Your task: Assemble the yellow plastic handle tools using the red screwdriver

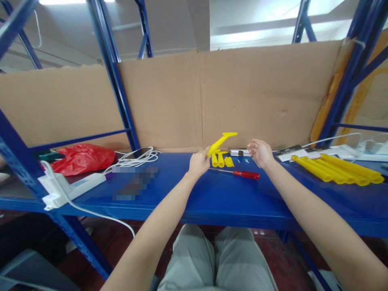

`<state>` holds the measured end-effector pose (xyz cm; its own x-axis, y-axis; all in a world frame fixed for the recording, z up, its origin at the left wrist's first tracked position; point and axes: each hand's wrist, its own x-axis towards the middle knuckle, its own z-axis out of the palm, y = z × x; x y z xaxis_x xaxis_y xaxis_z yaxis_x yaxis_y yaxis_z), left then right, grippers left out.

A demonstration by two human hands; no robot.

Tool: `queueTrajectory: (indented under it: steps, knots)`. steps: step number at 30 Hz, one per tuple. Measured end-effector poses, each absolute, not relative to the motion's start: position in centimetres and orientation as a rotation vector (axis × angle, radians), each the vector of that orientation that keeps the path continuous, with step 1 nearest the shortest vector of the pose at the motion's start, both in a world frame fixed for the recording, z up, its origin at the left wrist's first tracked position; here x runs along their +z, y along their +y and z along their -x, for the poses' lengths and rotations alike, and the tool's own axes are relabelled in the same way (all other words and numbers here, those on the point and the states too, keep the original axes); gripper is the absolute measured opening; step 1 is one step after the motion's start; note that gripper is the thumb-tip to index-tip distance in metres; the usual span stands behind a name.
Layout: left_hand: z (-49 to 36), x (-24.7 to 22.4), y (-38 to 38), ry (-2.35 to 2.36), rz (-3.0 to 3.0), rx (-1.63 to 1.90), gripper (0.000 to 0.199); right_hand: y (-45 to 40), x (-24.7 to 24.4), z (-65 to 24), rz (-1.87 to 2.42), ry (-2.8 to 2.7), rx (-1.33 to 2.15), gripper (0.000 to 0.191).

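Observation:
My left hand [199, 162] is closed round a yellow plastic handle with an angled, flared head [218, 144], tilted up and to the right above the shelf. To its right, my right hand [261, 152] is raised with fingers loosely bent and apart, and nothing shows in it. Between the hands lie several short yellow plastic pieces [221, 161], some of them hollow tubes. In front of these rests a screwdriver with a red handle [246, 174], its shaft pointing left. Small metal bits [246, 160] lie near my right hand, too small to make out.
Long yellow tubes [336, 169] lie in a row at the right, beside a white power strip [348, 152]. On the left are a red plastic bag [83, 158], coiled white cables [136, 159] and another power strip [87, 186]. Cardboard [242, 97] closes off the back of the blue shelf [230, 202].

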<state>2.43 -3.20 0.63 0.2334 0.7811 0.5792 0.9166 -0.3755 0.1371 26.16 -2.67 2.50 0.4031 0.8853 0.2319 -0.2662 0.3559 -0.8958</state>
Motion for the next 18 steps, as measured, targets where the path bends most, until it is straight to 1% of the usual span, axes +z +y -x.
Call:
queueTrajectory:
  steps: [3,6,12,18]
  knots:
    - [-1.9,0.3,-2.3,-1.823,2.173,-0.758,0.049,-2.6,2.3,-26.6,0.951,-0.812,0.837,0.007]
    - [-1.7,-0.1,-1.5,-1.918,2.150,-0.651,0.052,-2.6,2.3,-26.6,0.976,-0.798,0.835,0.008]
    - [-1.9,-0.8,-0.6,-1.904,2.236,-0.559,0.038,-2.6,2.2,-26.3,1.010,-0.836,0.839,0.008]
    - [-1.9,-0.9,-0.7,-1.885,2.241,-0.522,0.034,-1.9,1.5,-26.5,1.014,-0.907,0.816,0.007]
